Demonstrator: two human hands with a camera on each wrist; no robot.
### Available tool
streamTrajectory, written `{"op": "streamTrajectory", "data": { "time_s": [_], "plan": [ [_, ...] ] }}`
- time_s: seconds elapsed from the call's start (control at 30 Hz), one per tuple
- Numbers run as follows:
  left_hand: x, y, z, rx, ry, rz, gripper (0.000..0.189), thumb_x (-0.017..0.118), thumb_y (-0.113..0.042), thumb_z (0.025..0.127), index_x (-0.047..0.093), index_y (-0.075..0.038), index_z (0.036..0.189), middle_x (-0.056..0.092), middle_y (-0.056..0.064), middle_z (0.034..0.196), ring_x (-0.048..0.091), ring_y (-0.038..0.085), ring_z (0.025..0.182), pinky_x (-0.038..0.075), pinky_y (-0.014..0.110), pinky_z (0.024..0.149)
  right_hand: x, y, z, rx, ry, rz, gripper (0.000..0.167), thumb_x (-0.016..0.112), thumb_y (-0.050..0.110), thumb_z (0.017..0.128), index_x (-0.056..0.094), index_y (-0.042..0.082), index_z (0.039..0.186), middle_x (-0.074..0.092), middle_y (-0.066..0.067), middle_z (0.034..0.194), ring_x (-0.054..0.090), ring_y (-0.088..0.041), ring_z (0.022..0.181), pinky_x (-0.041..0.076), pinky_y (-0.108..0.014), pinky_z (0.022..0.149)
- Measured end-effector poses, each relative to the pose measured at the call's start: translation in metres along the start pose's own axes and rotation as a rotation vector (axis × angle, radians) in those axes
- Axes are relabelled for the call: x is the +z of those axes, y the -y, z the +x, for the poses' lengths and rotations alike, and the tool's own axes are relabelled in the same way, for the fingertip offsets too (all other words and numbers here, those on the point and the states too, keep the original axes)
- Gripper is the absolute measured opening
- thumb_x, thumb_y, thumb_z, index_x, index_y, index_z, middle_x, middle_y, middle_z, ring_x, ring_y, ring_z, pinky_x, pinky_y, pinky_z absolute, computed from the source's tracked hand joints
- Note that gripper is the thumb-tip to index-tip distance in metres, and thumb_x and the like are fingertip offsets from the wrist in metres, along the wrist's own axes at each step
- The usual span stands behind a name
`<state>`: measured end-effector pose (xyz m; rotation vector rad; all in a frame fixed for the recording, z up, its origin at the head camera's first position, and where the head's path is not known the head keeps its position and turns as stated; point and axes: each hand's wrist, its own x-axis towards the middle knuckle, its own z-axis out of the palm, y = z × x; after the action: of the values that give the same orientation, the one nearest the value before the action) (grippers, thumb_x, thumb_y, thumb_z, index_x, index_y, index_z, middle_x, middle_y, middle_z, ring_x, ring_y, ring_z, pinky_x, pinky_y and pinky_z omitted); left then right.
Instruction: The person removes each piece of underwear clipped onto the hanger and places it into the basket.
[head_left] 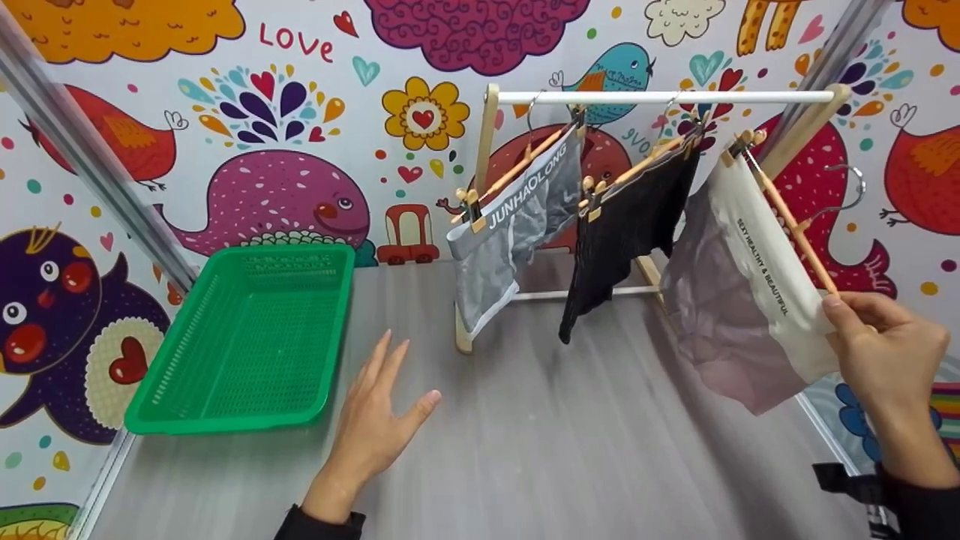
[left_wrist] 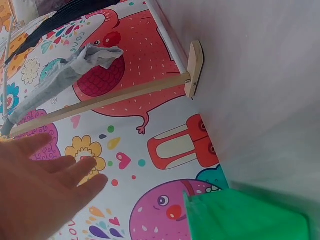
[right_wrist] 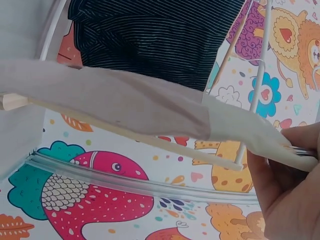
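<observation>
Behind everything we see a cartoon-printed wall [head_left: 424, 180], meeting the back edge of the grey worktop [head_left: 540, 465]. Toward that edge, right of centre, stands a wooden garment rack with a white rail [head_left: 739, 97]. A green plastic basket [head_left: 225, 427] sits at the back left corner. Near the right edge, above the worktop, we see mauve underpants [head_left: 727, 322] with a white lettered waistband, clipped to a wooden hanger [head_left: 796, 223] whose metal hook is free of the rail. Finely striped black underpants [head_left: 630, 232] and grey underpants [head_left: 517, 225] marked JUNHAOLONG hang from the rail. Our left hand [head_left: 379, 420] is just beside the basket's right side, fingers extended, thumb spread, holding nothing. Our right hand [head_left: 889, 349] pinches the hanger's near end together with the white waistband.
</observation>
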<state>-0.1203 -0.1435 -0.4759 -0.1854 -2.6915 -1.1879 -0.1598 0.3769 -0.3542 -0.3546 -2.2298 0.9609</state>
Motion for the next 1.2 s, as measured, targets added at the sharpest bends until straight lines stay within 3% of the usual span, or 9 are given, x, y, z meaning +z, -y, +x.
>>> {"op": "streamTrajectory", "data": {
  "time_s": [0.2, 0.4, 0.5, 0.6, 0.73, 0.83, 1.03, 1.2],
  "plan": [
    [0.0, -0.001, -0.001, 0.015, -0.011, -0.005, 0.077, 0.074, -0.042, 0.097, 0.044, -0.008, 0.159, 0.025, 0.015, 0.171, 0.035, 0.045, 0.15, 0.028, 0.076, 0.112, -0.007, -0.005, -0.005, 0.031, 0.024, 0.013, 0.03, 0.067, 0.016, 0.104, 0.074, -0.009, 0.119, 0.057, 0.025, 0.095, 0.055, 0.002, 0.086, 0.046, -0.003, 0.069],
    [0.0, -0.002, 0.0, 0.045, -0.024, -0.009, 0.075, 0.076, -0.038, 0.097, 0.045, -0.007, 0.158, 0.026, 0.016, 0.171, 0.035, 0.044, 0.15, 0.029, 0.076, 0.112, -0.014, -0.01, -0.006, 0.103, 0.064, -0.034, 0.035, 0.067, 0.021, 0.104, 0.072, -0.008, 0.123, 0.056, 0.023, 0.093, 0.052, 0.001, 0.08, 0.045, -0.004, 0.063],
    [0.0, -0.003, 0.001, 0.052, -0.021, -0.018, 0.076, 0.075, -0.039, 0.097, 0.045, -0.007, 0.158, 0.026, 0.016, 0.171, 0.034, 0.046, 0.15, 0.028, 0.076, 0.112, -0.018, -0.014, -0.007, 0.103, 0.082, -0.044, 0.033, 0.067, 0.021, 0.104, 0.073, -0.007, 0.121, 0.062, 0.017, 0.097, 0.052, 0.007, 0.076, 0.045, -0.004, 0.062],
    [-0.001, -0.004, 0.003, 0.053, -0.019, -0.034, 0.077, 0.076, -0.039, 0.096, 0.044, -0.007, 0.159, 0.026, 0.015, 0.171, 0.034, 0.046, 0.15, 0.028, 0.076, 0.113, -0.021, -0.017, -0.009, 0.043, 0.075, -0.002, 0.026, 0.069, 0.013, 0.102, 0.074, -0.01, 0.113, 0.064, 0.023, 0.092, 0.055, 0.011, 0.075, 0.046, -0.005, 0.061],
    [-0.002, -0.008, 0.006, 0.057, -0.004, -0.053, 0.078, 0.076, -0.04, 0.096, 0.043, -0.01, 0.16, 0.026, 0.013, 0.171, 0.033, 0.043, 0.152, 0.027, 0.076, 0.114, -0.026, -0.022, -0.011, -0.026, 0.066, 0.07, 0.009, 0.07, 0.001, 0.098, 0.079, 0.001, 0.097, 0.06, 0.032, 0.086, 0.058, 0.009, 0.071, 0.047, -0.007, 0.059],
    [-0.003, -0.012, 0.009, 0.064, 0.006, -0.071, 0.078, 0.076, -0.041, 0.096, 0.042, -0.012, 0.16, 0.025, 0.011, 0.172, 0.032, 0.041, 0.153, 0.027, 0.075, 0.114, -0.031, -0.024, -0.012, -0.066, 0.071, 0.097, 0.018, 0.069, -0.005, 0.097, 0.079, 0.01, 0.092, 0.062, 0.031, 0.084, 0.058, 0.008, 0.069, 0.047, -0.007, 0.06],
    [-0.003, -0.02, 0.013, 0.103, -0.003, -0.101, 0.078, 0.076, -0.04, 0.096, 0.042, -0.011, 0.16, 0.026, 0.011, 0.172, 0.032, 0.039, 0.153, 0.028, 0.075, 0.114, -0.039, -0.027, -0.016, -0.153, 0.101, 0.084, 0.007, 0.068, -0.01, 0.095, 0.075, -0.01, 0.095, 0.062, 0.032, 0.084, 0.059, 0.01, 0.07, 0.047, -0.006, 0.064],
    [-0.001, -0.025, 0.014, 0.131, -0.011, -0.111, 0.079, 0.077, -0.038, 0.094, 0.043, -0.01, 0.16, 0.027, 0.01, 0.171, 0.033, 0.038, 0.152, 0.03, 0.074, 0.113, -0.044, -0.032, -0.017, -0.225, 0.134, 0.131, 0.007, 0.068, -0.012, 0.095, 0.076, -0.012, 0.093, 0.065, 0.032, 0.086, 0.06, 0.011, 0.066, 0.049, -0.008, 0.061]
  ]
}}
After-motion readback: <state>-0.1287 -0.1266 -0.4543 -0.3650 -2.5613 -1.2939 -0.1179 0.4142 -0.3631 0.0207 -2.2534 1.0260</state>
